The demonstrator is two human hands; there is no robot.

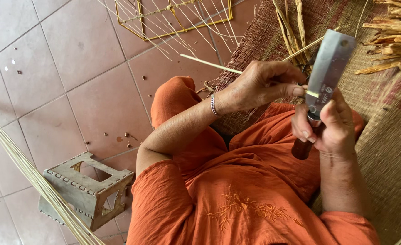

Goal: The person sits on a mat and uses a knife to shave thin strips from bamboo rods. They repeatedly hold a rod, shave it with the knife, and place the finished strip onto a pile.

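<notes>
My left hand (259, 84) grips a thin pale bamboo strip (209, 64) that runs from upper left toward the blade. My right hand (325, 124) is closed around the dark handle of a broad steel cleaver (329, 63), blade pointing up. The strip's end meets the cleaver's edge near my left thumb. A silver bracelet sits on my left wrist. Both hands work above my lap, which is covered by an orange garment (236, 190).
A grey plastic stool (89, 190) lies tipped on the tiled floor at lower left. A bundle of long thin strips (32, 177) crosses beside it. A yellow frame with strips (173, 18) lies ahead. A woven mat (386, 136) and split bamboo pieces (395, 41) are on the right.
</notes>
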